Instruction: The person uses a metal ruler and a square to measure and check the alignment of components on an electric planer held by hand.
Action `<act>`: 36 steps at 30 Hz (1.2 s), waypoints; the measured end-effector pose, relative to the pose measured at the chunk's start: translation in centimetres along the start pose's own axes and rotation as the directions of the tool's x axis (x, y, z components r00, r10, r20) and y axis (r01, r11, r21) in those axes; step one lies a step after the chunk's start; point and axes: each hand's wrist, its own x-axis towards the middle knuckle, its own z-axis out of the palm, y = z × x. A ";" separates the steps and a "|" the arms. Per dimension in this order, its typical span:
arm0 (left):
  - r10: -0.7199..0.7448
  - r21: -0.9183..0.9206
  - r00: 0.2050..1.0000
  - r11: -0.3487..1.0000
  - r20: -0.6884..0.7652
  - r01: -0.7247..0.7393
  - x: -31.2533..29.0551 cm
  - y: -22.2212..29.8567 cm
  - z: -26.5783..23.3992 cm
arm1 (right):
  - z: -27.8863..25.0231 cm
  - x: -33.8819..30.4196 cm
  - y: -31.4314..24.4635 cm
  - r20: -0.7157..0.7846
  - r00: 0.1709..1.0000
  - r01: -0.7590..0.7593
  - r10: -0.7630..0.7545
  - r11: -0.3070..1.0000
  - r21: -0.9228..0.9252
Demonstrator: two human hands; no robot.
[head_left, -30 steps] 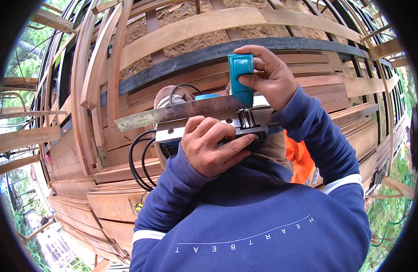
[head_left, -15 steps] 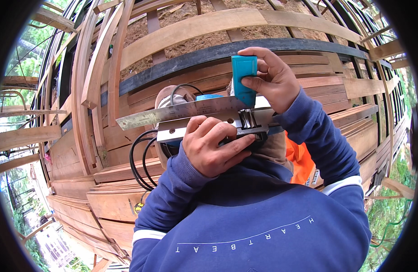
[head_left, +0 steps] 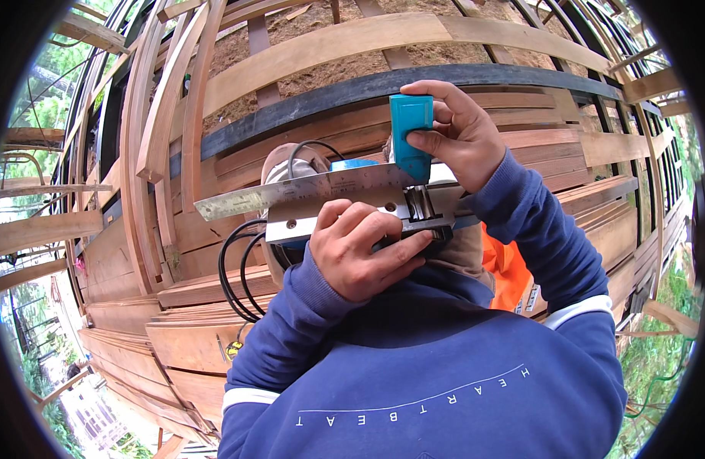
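My right hand [head_left: 469,141] pinches the teal stock of a try square [head_left: 410,138] between thumb and fingers. Its steel ruler blade [head_left: 307,190] stands on edge along the metal sole of an upturned electric planer [head_left: 287,225] in my lap. The stock's lower end is beside the planer's cutter drum [head_left: 420,203]. My left hand [head_left: 356,252] holds the planer's near side, fingers bent over the sole and the index finger reaching to the drum's near end. The planer's underside is mostly hidden by my hands and sleeves.
A black cord [head_left: 234,279] loops off the planer's left side. Stacked timber boards [head_left: 544,153] lie ahead and to both sides. Long beams [head_left: 154,138] lean at the left. Orange cloth [head_left: 505,264] lies by my right side, and a yellow-black tape measure [head_left: 233,350] at the lower left.
The square and the planer have shifted only very slightly. Both hands keep the same hold.
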 end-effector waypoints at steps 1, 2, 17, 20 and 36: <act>-0.002 0.002 1.000 1.000 -0.004 0.002 -0.1 0.1 0.0 | -0.1 0.1 0.0 -0.007 1.000 0.014 -0.014 1.000 0.001; -0.004 0.003 1.000 1.000 -0.008 0.004 -0.2 0.2 -0.1 | -0.1 0.2 0.0 -0.015 1.000 0.027 -0.027 1.000 0.001; 0.018 0.013 1.000 1.000 -0.006 -0.018 -0.2 0.4 0.1 | -0.5 1.8 1.2 -0.044 0.998 0.032 -0.033 0.999 -0.034; 0.015 0.014 1.000 1.000 -0.007 -0.015 -0.2 0.4 0.0 | -0.5 2.1 1.3 -0.012 1.000 0.016 -0.017 0.999 -0.045; 0.007 0.008 1.000 1.000 -0.006 -0.007 -0.2 0.4 0.1 | -0.2 2.5 1.8 0.001 1.000 -0.013 0.013 1.000 0.027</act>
